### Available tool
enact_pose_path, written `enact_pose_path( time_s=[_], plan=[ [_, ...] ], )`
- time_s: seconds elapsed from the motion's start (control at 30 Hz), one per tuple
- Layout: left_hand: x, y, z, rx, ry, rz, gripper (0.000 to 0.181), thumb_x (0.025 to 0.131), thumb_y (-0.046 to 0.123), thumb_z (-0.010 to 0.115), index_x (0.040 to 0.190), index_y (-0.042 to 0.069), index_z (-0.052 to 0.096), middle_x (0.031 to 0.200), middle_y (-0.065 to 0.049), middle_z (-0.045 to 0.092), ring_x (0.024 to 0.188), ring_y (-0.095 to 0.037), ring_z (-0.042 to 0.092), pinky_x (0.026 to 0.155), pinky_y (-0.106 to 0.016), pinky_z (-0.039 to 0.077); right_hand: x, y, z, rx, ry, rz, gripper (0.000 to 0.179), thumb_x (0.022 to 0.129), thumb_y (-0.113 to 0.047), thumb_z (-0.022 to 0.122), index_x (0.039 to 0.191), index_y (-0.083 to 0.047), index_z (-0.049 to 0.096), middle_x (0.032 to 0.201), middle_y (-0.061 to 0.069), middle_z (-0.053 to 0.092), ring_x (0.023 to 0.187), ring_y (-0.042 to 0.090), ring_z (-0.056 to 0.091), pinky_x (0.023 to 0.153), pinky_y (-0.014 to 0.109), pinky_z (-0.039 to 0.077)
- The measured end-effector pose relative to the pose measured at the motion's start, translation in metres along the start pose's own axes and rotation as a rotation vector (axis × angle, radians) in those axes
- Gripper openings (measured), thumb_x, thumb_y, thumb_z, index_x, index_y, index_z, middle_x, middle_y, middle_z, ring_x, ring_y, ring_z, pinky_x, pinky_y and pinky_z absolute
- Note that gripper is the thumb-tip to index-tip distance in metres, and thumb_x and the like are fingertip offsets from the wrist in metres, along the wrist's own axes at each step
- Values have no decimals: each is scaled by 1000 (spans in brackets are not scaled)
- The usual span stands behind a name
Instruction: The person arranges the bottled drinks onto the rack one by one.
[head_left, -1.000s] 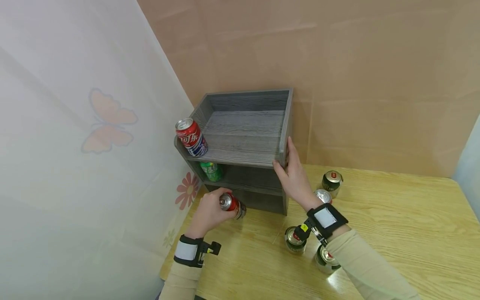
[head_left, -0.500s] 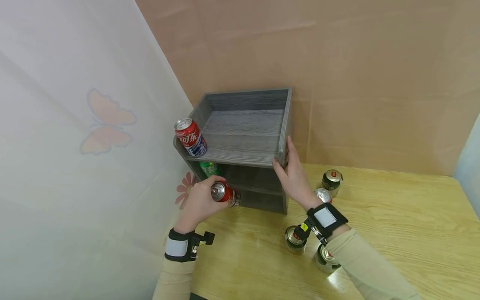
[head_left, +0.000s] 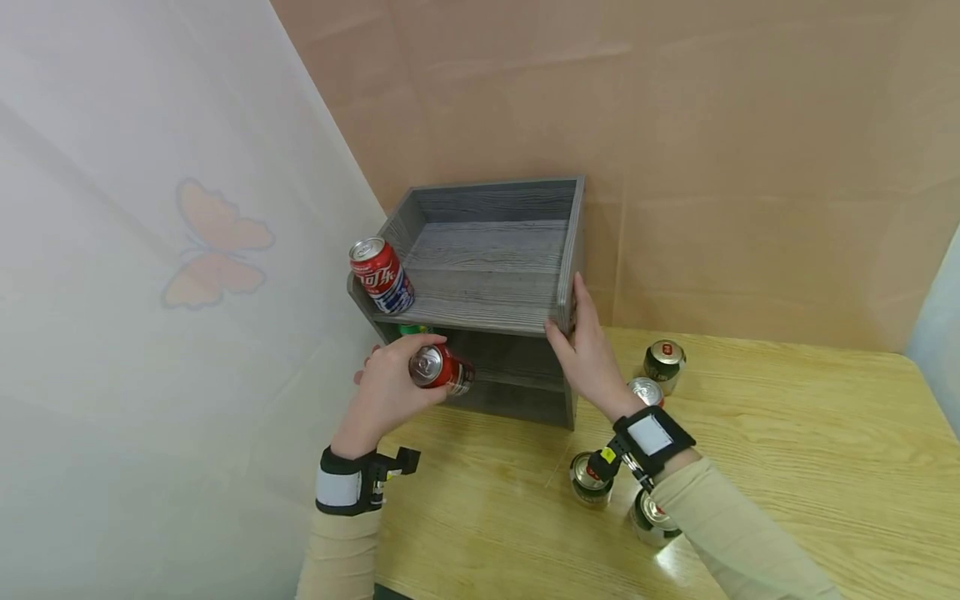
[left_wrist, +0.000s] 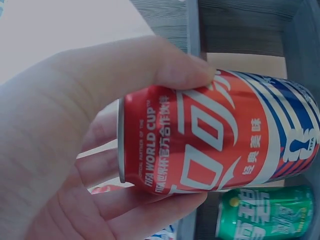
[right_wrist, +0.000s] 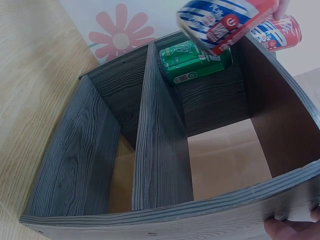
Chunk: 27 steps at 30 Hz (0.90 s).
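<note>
My left hand (head_left: 382, 392) grips a red cola can (head_left: 441, 369) around its top end, thumb on one side and fingers on the other. The can is tilted, its base toward the middle opening of a grey wooden shelf (head_left: 487, 283). Blue and white stripes show on its lower end in the left wrist view. A green soda can (right_wrist: 192, 62) stands at the left of the middle compartment, mostly hidden in the head view. Another red cola can (head_left: 382, 275) stands on the shelf's top left corner. My right hand (head_left: 588, 362) holds the shelf's right side panel at its front edge.
On the wooden table (head_left: 787, 433), right of the shelf, stand a dark can with a gold top (head_left: 665, 362) and a silver-topped can (head_left: 647, 390) partly behind the right wrist. Two more gold-topped cans stand nearer the front. A white wall (head_left: 187, 400) borders the left.
My left hand has lifted the cola can from low before the bottom compartment, up and left to the middle opening, where it now covers most of the green can. The right hand stays put.
</note>
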<state>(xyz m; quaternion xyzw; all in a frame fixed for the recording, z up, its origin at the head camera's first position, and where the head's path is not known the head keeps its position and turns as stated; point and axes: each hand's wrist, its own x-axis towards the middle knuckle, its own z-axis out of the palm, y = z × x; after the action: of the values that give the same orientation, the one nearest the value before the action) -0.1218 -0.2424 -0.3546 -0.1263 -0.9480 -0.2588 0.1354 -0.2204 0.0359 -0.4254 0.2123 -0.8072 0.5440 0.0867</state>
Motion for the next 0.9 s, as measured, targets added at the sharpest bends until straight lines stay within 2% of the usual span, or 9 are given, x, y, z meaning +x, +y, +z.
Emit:
enact_pose_path(
  time_s=[0.27, 0.53, 0.73, 0.9],
  plan=[
    [4, 8, -14, -26, 42, 78, 62, 71, 5, 90, 128, 3, 66, 122, -12, 68, 107, -28, 66, 83, -43, 58, 0, 0, 0, -9, -5, 6, 81, 107, -30, 50, 164, -14, -5, 168, 14, 4, 147, 38, 24, 109, 56, 36],
    [7, 10, -28, -23, 88, 120, 63, 70, 3, 91, 127, 1, 65, 122, -14, 67, 109, -30, 65, 88, -46, 56, 0, 0, 0, -11, -5, 4, 81, 107, -30, 50, 164, -15, -5, 168, 14, 4, 147, 38, 24, 109, 56, 36],
    [9, 14, -38, -22, 125, 129, 64, 69, 1, 91, 127, 2, 63, 122, -13, 67, 107, -29, 66, 85, -46, 58, 0, -1, 0, -1, -5, 8, 81, 106, -29, 51, 164, -14, -4, 168, 15, 5, 148, 38, 23, 110, 56, 35],
    [11, 17, -45, -42, 131, 107, 64, 71, -1, 89, 128, 3, 62, 124, -15, 66, 106, -30, 66, 83, -46, 58, 0, -1, 1, -4, -1, 12, 81, 106, -29, 51, 164, -14, -4, 168, 15, 6, 146, 39, 26, 108, 57, 37]
  ],
)
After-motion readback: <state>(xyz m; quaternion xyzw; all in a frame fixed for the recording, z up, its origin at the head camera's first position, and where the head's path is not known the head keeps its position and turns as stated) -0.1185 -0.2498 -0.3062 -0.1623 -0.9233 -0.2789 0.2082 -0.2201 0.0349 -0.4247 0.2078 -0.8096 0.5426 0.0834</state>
